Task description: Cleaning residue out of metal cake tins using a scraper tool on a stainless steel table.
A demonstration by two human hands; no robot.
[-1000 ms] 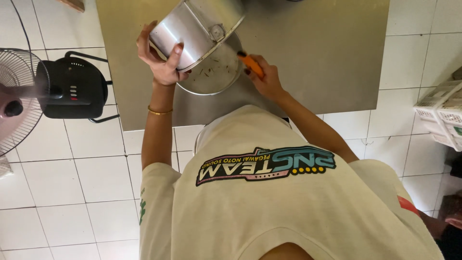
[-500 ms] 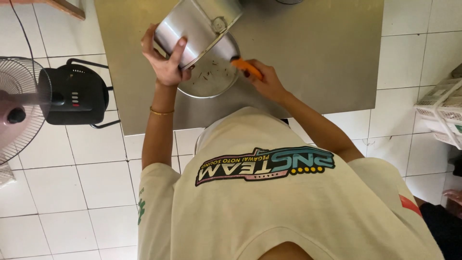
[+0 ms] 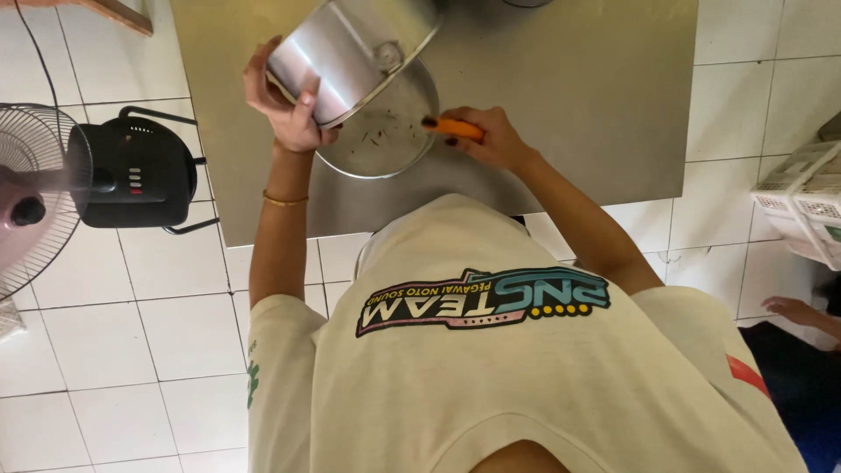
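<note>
One person here, seen from above, both hands busy over a steel table (image 3: 569,105). The left hand (image 3: 285,109) is wrapped around the side of a shiny metal pot (image 3: 337,52), holding it tipped on its side above a round metal tray (image 3: 385,136), so that's two steel pieces total. The right hand (image 3: 491,140) is closed around one orange-handled tool (image 3: 455,129), its dark tip reaching over the tray's rim. A few dark bits lie scattered in the tray. On the white tiled floor (image 3: 131,350) stands one fan (image 3: 53,188) with a black base, left of the table. One white basket (image 3: 802,206) sits at the right edge.
</note>
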